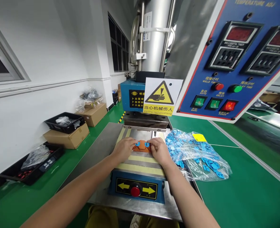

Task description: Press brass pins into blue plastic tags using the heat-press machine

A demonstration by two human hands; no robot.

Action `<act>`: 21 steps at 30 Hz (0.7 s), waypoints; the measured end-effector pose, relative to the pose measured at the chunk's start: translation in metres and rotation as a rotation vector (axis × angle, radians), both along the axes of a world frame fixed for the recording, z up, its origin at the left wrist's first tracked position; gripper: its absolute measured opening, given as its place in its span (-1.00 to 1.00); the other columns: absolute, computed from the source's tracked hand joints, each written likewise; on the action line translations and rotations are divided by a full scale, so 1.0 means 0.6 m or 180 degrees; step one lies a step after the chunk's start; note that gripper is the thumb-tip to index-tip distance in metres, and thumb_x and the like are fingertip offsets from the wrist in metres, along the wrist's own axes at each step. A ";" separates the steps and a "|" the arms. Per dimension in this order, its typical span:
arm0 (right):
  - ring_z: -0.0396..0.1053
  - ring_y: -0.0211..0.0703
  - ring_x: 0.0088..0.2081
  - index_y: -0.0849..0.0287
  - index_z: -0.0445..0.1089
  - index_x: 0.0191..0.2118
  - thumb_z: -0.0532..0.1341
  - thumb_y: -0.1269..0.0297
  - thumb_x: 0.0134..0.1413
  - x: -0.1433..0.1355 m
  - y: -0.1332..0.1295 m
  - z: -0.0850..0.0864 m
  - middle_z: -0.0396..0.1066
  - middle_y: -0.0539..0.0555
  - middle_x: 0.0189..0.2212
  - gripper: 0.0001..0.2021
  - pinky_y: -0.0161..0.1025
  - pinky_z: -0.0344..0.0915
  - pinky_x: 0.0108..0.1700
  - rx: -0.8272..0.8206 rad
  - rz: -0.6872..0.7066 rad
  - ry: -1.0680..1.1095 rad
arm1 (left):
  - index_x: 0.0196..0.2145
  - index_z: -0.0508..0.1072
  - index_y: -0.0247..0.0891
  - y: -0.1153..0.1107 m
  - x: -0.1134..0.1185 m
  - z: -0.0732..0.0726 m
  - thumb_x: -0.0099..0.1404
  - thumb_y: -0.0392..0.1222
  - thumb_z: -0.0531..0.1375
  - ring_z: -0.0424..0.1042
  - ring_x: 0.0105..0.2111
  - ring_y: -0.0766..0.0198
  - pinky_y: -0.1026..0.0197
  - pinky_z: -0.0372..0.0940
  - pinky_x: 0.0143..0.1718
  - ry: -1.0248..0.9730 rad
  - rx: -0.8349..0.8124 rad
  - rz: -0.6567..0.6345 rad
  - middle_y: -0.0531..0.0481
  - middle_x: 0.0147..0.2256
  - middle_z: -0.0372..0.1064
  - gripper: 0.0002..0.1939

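An orange block [142, 145] lies on the machine's metal bed, below the raised press head [146, 122]. Two small blue pieces sit on it, a left one [137, 143] and a right one [146, 144]. My left hand [124, 148] has its fingertips closed on the left blue piece at the block's left end. At the other end, my right hand [159, 150] pinches at the right blue piece, fingers curled together. The fingertips partly cover both ends of the block.
A clear bag of blue pieces [198, 155] lies right of the bed. The control panel [225, 79] overhangs at upper right, a warning sign [163, 96] at centre. A red button [135, 191] is in front. Boxes [68, 136] and black crates [33, 167] stand left.
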State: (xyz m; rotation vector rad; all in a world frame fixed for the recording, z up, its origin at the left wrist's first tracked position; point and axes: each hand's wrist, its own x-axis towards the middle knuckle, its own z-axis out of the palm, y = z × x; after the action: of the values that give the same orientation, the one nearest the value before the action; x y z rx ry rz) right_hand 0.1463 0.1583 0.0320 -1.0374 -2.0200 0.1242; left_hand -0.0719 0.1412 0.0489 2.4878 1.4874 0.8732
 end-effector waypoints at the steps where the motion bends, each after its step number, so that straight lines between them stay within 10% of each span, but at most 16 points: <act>1: 0.34 -0.03 -0.15 0.11 0.52 -0.20 0.05 0.57 0.02 0.000 0.000 0.000 0.49 0.11 -0.24 -0.64 -0.04 0.35 -0.05 0.0007 0.0004 0.0001 | -0.12 0.52 -0.24 0.000 -0.001 0.000 0.31 -0.37 0.05 0.43 -0.17 0.17 0.15 0.36 -0.10 -0.0074 -0.0019 0.0037 -0.09 -0.17 0.48 -0.71; 21: 0.34 -0.04 -0.16 0.14 0.51 -0.20 0.05 0.54 0.06 0.002 0.006 -0.001 0.49 0.11 -0.24 -0.67 -0.08 0.33 -0.07 0.0044 0.0006 -0.0154 | -0.19 0.53 -0.24 0.013 0.007 -0.011 0.33 -0.33 0.09 0.41 -0.20 0.15 0.18 0.32 -0.19 0.0027 0.0001 0.0189 -0.07 -0.23 0.43 -0.78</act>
State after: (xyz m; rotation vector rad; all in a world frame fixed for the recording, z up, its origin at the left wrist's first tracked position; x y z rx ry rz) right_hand 0.1473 0.1619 0.0312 -1.0390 -2.0624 0.0867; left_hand -0.0679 0.1489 0.0422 2.4624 1.5714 0.8735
